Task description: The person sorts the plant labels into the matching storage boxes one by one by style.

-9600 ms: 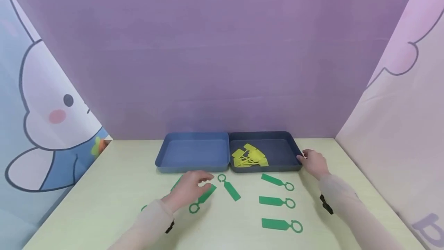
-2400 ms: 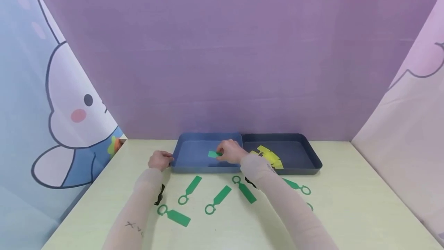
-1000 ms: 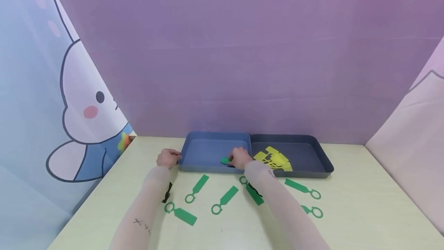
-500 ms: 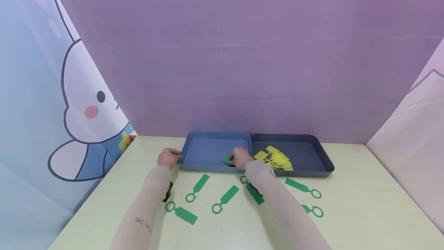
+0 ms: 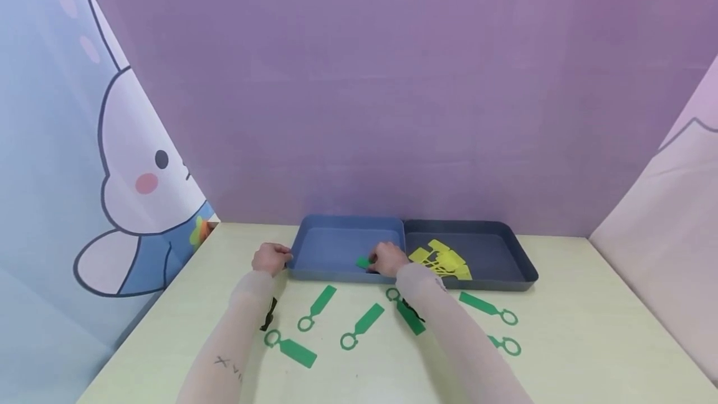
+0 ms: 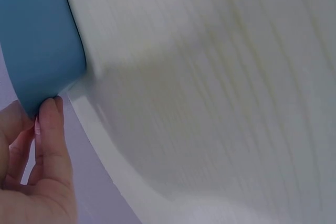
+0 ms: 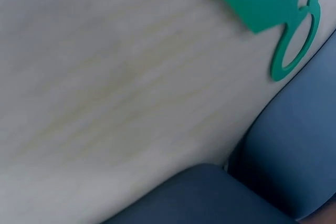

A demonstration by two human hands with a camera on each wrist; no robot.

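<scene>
My left hand (image 5: 272, 259) pinches the left rim of the blue tray (image 5: 336, 243); in the left wrist view the thumb and fingertips meet at the tray's corner. Inside that tray, near its front right corner, my right hand (image 5: 388, 259) holds a flat green loop tag (image 5: 363, 263) by one end. The tag's other end is hidden behind the fingers. In the right wrist view, only a sliver of that hand shows at the bottom corner.
A dark tray (image 5: 496, 254) adjoins the blue one, with several yellow tags (image 5: 449, 260) heaped at its left. Several green ring-ended tags (image 5: 370, 318) lie spread on the pale table (image 5: 359, 385) in front. A purple wall (image 5: 359, 111) rises behind the trays.
Earlier my right hand was at the dark tray's right edge and my left above the green tags. My right hand then brought a green tag into the blue tray and lowered it; the last second is still.
</scene>
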